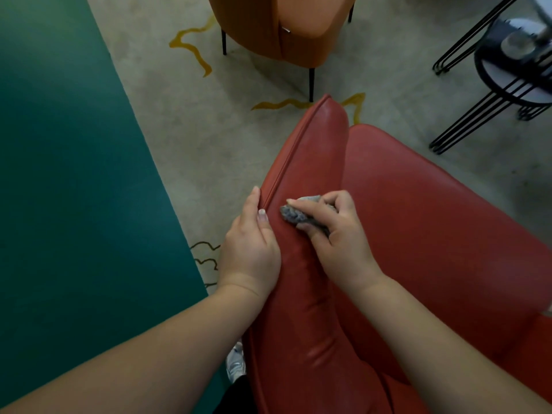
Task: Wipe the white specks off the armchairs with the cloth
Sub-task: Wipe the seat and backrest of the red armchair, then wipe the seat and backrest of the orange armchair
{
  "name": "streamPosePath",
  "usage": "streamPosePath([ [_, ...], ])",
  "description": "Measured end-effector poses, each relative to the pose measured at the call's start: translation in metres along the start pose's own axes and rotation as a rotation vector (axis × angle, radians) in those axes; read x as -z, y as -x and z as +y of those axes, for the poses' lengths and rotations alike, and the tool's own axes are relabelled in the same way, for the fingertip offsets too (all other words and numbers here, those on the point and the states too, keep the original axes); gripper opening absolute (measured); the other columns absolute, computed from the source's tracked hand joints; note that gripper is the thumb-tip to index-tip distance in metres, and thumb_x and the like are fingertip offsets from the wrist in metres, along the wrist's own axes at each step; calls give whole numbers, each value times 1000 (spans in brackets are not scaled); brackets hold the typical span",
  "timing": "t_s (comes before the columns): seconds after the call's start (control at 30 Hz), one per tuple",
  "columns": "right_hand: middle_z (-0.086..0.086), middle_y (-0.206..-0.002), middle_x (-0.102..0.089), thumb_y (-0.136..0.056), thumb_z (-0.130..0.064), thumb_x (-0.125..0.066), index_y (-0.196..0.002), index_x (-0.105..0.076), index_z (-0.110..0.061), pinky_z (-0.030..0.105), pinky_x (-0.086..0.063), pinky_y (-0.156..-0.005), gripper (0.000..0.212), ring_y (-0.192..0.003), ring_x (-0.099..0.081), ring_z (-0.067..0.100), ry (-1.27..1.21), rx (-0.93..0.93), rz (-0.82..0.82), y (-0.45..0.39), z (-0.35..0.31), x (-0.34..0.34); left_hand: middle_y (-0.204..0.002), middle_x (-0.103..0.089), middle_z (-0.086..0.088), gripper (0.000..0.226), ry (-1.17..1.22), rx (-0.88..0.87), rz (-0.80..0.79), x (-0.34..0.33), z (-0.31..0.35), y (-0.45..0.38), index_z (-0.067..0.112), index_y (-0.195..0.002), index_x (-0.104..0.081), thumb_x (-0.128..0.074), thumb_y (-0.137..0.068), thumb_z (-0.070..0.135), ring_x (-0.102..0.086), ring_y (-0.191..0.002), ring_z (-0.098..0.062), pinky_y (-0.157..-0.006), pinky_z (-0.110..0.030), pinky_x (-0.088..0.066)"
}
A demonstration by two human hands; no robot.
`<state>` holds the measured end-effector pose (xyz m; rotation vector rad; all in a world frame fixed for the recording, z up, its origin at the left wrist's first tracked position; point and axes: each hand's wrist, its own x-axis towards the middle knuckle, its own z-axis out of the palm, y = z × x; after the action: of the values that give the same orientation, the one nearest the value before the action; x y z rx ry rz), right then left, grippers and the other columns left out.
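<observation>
Left hand (251, 249) lay flat, fingers together, along the red armchair's (433, 219) piped arm edge, probably steadying it while right hand (334, 231) pinched the bunched cloth (294, 215) against the leather.

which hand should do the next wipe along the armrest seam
Right hand: it already grips the cloth on the red armrest, beside the seam. The left hand holds nothing and rests on the armrest's edge.

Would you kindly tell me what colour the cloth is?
The cloth is grey, seen in the head view, held by the right hand.
</observation>
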<state>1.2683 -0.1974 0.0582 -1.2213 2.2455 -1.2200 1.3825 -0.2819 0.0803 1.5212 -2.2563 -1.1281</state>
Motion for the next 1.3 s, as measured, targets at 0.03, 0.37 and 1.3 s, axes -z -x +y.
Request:
streamPosePath([
  [0.03, -3, -100, -42, -84, -15, -65, -118, -67, -30, 18, -39, -98, 38, -98, -50, 13, -11, -35, -8, 2, -2, 1, -141, -51, -8, 45, 8, 4, -2, 1, 1, 0, 25, -147, -34, -33, -102, 25, -49, -125, -28, -98, -29, -36],
  [0.37, 2, -105, -41, -90, -13, -63, -122, -63, -29, -5, -26, -85, 36, -94, -45, 7, -39, -399, 68, 9, -17, 17, -150, -41, -3, 49, 22, 48, -221, 19, 5, -2, 32, -152, -19, -29, -104, 33, -42, -133, -25, -106, -31, -32],
  [1.3, 8, -108, -39, -91, -18, -63, -127, -61, -20, 9, -28, -90, 36, -98, -47, 14, 99, -488, 271, -118, -158, -66, -157, -26, -1, 54, -883, -589, -382, 244, -56, -178, 24, -152, -20, -26, -101, 43, -22, -144, -24, -117, -45, -17],
])
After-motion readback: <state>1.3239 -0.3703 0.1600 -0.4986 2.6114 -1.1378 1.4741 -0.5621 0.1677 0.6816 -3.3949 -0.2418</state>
